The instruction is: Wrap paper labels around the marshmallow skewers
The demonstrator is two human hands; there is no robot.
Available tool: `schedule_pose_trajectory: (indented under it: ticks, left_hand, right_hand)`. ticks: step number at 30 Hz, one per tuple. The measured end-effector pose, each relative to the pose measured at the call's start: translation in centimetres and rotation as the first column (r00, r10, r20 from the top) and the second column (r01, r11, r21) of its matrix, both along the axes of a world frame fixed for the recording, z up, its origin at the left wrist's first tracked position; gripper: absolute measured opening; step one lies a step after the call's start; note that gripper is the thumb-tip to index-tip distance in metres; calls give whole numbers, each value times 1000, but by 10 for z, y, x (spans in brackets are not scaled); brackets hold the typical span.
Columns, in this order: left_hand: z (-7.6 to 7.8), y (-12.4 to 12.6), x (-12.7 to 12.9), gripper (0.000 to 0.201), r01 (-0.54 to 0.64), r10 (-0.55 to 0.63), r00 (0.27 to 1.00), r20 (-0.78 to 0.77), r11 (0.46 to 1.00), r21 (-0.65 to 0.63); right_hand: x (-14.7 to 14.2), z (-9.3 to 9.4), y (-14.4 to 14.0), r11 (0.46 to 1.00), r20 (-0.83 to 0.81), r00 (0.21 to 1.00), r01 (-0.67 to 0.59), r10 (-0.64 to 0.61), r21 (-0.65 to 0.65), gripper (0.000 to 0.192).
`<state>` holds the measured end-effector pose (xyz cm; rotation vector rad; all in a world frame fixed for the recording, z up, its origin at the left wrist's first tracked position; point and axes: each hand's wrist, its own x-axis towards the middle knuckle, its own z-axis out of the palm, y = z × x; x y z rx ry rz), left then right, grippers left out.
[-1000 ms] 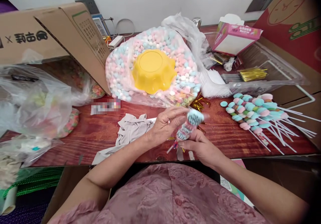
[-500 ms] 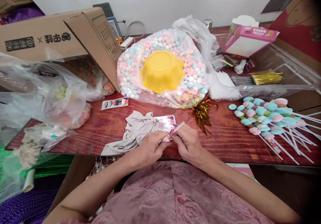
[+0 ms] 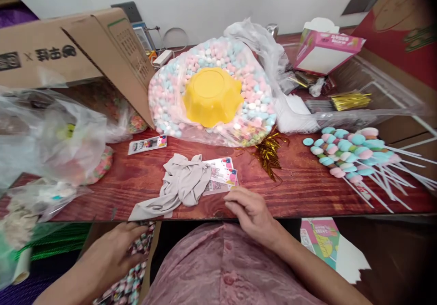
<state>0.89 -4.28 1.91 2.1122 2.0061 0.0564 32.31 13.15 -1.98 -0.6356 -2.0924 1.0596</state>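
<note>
- Low at the left, below the front edge of the dark-red wooden desk, the left hand reaches over a heap of small pink, blue and dark wrapped sweets, thumb and fingers apart; whether it touches them is hard to tell from this angle.
- The right hand hangs at the desk's front edge, fingers loosely curled and the thumb a little away from them.
- Just beyond the right hand lie white printed cards with coloured patches, overlapping one another beside a crumpled light-grey cloth.
- Shiny gold tinsel-like strips lie fanned out right of the cards.
- Behind, a yellow scalloped bowl sits upside down on a big clear plastic bag of pastel marshmallows.
- Rightward on the desk, pink, blue and green marshmallow skewers on white sticks are piled, sticks toward the right.
- Left of the cloth, near the bag, lies a narrow printed packet.
</note>
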Motion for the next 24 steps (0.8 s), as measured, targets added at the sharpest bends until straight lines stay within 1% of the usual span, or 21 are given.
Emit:
schedule_pose_trajectory:
  ticks: [1,2,3,4,5,6,7,9,12,14,15,17,18,20,21,24]
  left_hand:
    - [1,21,18,27,121,-123,992,21,989,81]
    - [1,47,40,29,199,-204,979,18,967,162]
    - [1,75,64,31,247,-252,968,-5,944,218]
    - [0,103,88,30,293,-292,956,-41,928,231]
    - [-3,128,109,30,329,-317,944,-89,926,188]
    - [-7,149,127,29,357,-339,931,-136,922,148]
    - [-13,166,140,29,374,-351,919,-181,920,120]
    - [-28,187,153,30,366,-330,912,-243,923,120]
    - [-48,193,148,32,340,-301,924,-235,928,152]
    - [-55,191,138,34,341,-309,936,-170,916,210]
    - [-57,190,134,34,336,-312,941,-129,906,258]
    - [-59,190,127,31,304,-306,951,-53,883,359]
    - [-60,191,125,28,279,-294,956,-26,873,399]
    - [-62,193,122,22,234,-263,965,0,861,451]
    - [-63,195,122,21,214,-245,969,4,855,472]
    - [-65,197,123,23,176,-205,979,-2,835,521]
  right_hand:
    - [8,-4,5,995,-8,996,92,-92,23,18]
    - [17,-8,10,982,0,984,178,-178,57,19]
    - [26,-11,14,960,23,965,256,-260,115,19]
    - [37,-13,19,926,49,939,326,-341,192,18]
    - [50,-13,23,877,69,902,393,-426,276,18]
    - [65,-14,27,813,79,853,458,-516,360,17]
    - [84,-13,30,735,77,791,522,-607,433,16]
    - [126,-11,35,549,46,636,626,-771,554,12]
    - [190,-4,39,295,30,381,662,-924,689,9]
    - [221,4,43,189,30,253,634,-967,750,10]
    - [231,10,47,154,27,212,612,-977,775,12]
    - [242,20,60,118,28,166,564,-986,817,14]
    - [244,25,69,112,37,149,535,-988,837,15]
    - [246,32,89,129,86,111,476,-990,870,17]
    - [246,34,99,160,131,94,449,-987,879,17]
    - [251,32,123,324,320,78,403,-944,856,18]
